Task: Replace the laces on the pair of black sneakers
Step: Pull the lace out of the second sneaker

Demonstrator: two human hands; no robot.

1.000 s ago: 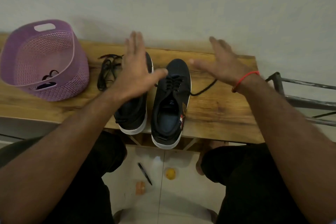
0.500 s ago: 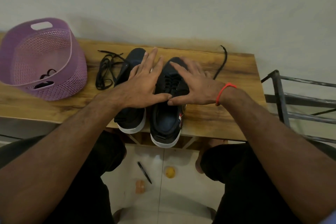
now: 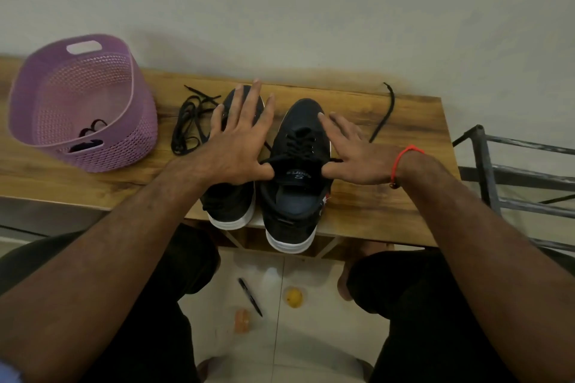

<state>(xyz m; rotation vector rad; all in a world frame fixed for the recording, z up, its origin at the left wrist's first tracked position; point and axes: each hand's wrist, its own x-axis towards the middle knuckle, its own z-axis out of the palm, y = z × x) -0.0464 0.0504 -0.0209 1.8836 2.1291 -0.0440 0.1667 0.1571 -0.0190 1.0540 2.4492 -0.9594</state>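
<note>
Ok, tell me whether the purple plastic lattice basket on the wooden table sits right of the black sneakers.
No, the purple plastic lattice basket sits left of both black sneakers.

Two sneakers (image 3: 292,171) sit side by side on the table (image 3: 389,196), basket (image 3: 84,102) left, loose laces (image 3: 186,121) between.

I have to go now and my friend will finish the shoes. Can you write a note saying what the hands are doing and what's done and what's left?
Left hand: open, flat on the left sneaker, no grip.
Right hand: open, resting on the right sneaker's outer side, thumb by the tongue.
Both sneakers stand side by side at the wooden table's front edge.
Right sneaker is laced; one lace end trails across the table.
A loose lace bundle lies left of the sneakers.
The purple basket holds something dark, possibly laces.
Left: the left sneaker's lacing is hidden; check it.
</note>
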